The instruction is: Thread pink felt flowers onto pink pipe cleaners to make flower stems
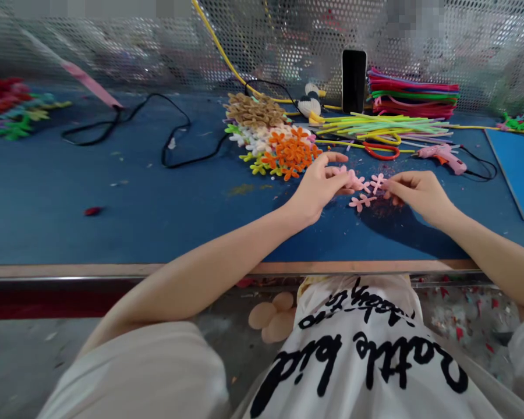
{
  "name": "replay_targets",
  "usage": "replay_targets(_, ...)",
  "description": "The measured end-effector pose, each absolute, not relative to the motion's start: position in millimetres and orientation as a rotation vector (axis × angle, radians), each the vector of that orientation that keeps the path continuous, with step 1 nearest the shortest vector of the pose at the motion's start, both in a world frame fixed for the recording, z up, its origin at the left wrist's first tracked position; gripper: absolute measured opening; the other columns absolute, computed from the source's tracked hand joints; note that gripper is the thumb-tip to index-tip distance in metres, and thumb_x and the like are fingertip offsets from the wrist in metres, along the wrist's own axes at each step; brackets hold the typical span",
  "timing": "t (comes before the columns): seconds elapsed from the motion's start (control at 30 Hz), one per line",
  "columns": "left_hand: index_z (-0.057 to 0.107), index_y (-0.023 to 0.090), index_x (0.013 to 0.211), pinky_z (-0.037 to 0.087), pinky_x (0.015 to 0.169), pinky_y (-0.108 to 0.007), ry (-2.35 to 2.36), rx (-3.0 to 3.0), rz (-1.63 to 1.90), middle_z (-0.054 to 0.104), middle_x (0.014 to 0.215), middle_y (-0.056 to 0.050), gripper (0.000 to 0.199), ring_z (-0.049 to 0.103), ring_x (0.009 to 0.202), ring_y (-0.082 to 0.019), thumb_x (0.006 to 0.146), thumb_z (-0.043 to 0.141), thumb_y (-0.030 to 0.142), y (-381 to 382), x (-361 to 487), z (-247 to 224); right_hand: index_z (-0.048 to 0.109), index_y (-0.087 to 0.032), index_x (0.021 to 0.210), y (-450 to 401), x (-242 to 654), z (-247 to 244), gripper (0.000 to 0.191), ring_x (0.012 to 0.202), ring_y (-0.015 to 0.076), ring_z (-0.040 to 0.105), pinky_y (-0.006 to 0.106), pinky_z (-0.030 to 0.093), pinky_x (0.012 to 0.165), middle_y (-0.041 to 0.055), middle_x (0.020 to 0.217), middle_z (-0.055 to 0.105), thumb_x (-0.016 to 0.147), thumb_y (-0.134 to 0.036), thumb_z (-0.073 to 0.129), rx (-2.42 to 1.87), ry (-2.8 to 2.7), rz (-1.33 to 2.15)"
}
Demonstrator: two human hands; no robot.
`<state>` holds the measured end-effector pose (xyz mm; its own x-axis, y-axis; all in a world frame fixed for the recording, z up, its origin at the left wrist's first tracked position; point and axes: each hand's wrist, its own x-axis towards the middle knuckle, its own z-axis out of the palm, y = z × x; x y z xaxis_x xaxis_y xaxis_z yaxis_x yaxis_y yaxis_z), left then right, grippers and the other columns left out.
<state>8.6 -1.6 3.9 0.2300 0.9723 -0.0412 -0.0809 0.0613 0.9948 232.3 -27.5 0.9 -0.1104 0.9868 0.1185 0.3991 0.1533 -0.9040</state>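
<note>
My left hand is closed on several small pink pipe-cleaner flowers, held between thumb and fingers. Just to the right, my right hand pinches one more pink flower at its edge. On the blue tabletop below and between the hands lie loose pink flowers. Beyond my left hand is a heap of flowers, with orange ones in front, white ones behind and brown ones at the back.
Behind my hands lie red-handled scissors, yellow-green pipe cleaners and a red bundle. A pink glue gun and blue board are at right. A phone stands against the mesh. A black cord crosses the left.
</note>
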Motion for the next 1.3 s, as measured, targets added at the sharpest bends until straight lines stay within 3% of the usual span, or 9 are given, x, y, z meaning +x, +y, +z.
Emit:
replay_targets(0.27, 0.068, 0.015, 0.104, 0.059, 0.060, -0.023, 1.016, 1.297, 0.847, 0.074, 0.071, 0.000, 0.033, 0.072, 0.067, -0.014, 0.075, 0.083, 0.017, 2, 2, 3, 0.075, -0.018, 0.072, 2, 259, -3, 0.025, 0.061, 0.0164, 0.060, 0.031, 0.044, 0.062, 0.0056, 0.070, 0.074, 0.085, -0.039, 0.069, -1.456, -1.683, 0.585)
replay_targets(0.5, 0.073, 0.010, 0.117, 0.062, 0.086, -0.031, 0.940, 1.232, 0.648, 0.081, 0.092, -0.010, 0.041, 0.076, 0.081, -0.015, 0.081, 0.084, 0.025, -13, 12, -3, 0.077, -0.018, 0.074, 5, 262, -2, 0.031, 0.063, 0.0182, 0.062, 0.032, 0.042, 0.061, 0.0078, 0.074, 0.077, 0.088, -0.042, 0.064, -1.505, -1.762, 0.511)
replay_targets(0.67, 0.070, 0.012, 0.130, 0.063, 0.084, -0.032, 0.980, 1.334, 0.642, 0.078, 0.121, -0.017, 0.042, 0.077, 0.107, -0.024, 0.094, 0.068, 0.034, -12, 11, -1, 0.075, -0.018, 0.072, 4, 262, -4, 0.032, 0.065, 0.0196, 0.064, 0.034, 0.044, 0.064, 0.0080, 0.074, 0.077, 0.089, -0.042, 0.063, -1.516, -1.785, 0.506)
replay_targets(0.77, 0.070, 0.011, 0.129, 0.061, 0.092, -0.033, 0.981, 1.451, 0.695, 0.073, 0.134, -0.018, 0.043, 0.072, 0.122, -0.027, 0.097, 0.061, 0.038, -8, 8, -4, 0.075, -0.019, 0.072, 5, 262, -4, 0.031, 0.066, 0.0204, 0.065, 0.034, 0.044, 0.065, 0.0079, 0.074, 0.077, 0.089, -0.042, 0.063, -1.538, -1.800, 0.484)
replay_targets(0.93, 0.074, 0.017, 0.126, 0.047, 0.118, -0.039, 1.044, 1.667, 0.794, 0.069, 0.144, -0.011, 0.044, 0.062, 0.138, -0.027, 0.096, 0.059, 0.045, 2, 4, -13, 0.076, -0.017, 0.075, 5, 264, -5, 0.033, 0.070, 0.0218, 0.068, 0.034, 0.046, 0.068, 0.0078, 0.075, 0.077, 0.091, -0.042, 0.061, -1.535, -1.813, 0.475)
replay_targets(1.03, 0.074, 0.019, 0.129, 0.039, 0.125, -0.042, 1.068, 1.878, 0.843, 0.065, 0.149, -0.009, 0.044, 0.057, 0.144, -0.027, 0.097, 0.055, 0.044, 8, 2, -17, 0.077, -0.017, 0.081, 7, 264, -5, 0.033, 0.072, 0.0216, 0.069, 0.034, 0.049, 0.072, 0.0072, 0.075, 0.076, 0.093, -0.039, 0.057, -1.504, -1.774, 0.510)
replay_targets(1.13, 0.065, 0.016, 0.142, 0.028, 0.131, -0.048, 0.885, 2.319, 0.778, 0.054, 0.160, -0.011, 0.052, 0.041, 0.156, -0.027, 0.100, 0.049, 0.042, 6, 2, -18, 0.078, -0.017, 0.093, 8, 263, -6, 0.028, 0.074, 0.0201, 0.069, 0.033, 0.050, 0.075, 0.0054, 0.077, 0.076, 0.089, -0.021, 0.050, -1.468, -1.703, 0.555)
replay_targets(1.23, 0.038, 0.007, 0.162, 0.014, 0.135, -0.047, 0.634, 2.674, 0.411, 0.024, 0.173, -0.017, 0.074, 0.017, 0.165, -0.027, 0.102, 0.047, 0.050, -4, 6, -19, 0.077, -0.018, 0.094, 10, 263, -9, 0.035, 0.075, 0.0188, 0.070, 0.032, 0.050, 0.076, 0.0041, 0.078, 0.076, 0.079, -0.010, 0.046, -1.424, -1.651, 0.628)
replay_targets(1.3, 0.026, 0.003, 0.165, 0.010, 0.136, -0.046, 0.574, 2.754, 0.140, 0.013, 0.175, -0.020, 0.085, 0.009, 0.166, -0.028, 0.103, 0.043, 0.059, -11, 8, -20, 0.076, -0.018, 0.090, 12, 264, -12, 0.035, 0.074, 0.0183, 0.070, 0.032, 0.050, 0.076, 0.0035, 0.077, 0.075, 0.076, -0.009, 0.046, -1.404, -1.633, 0.663)
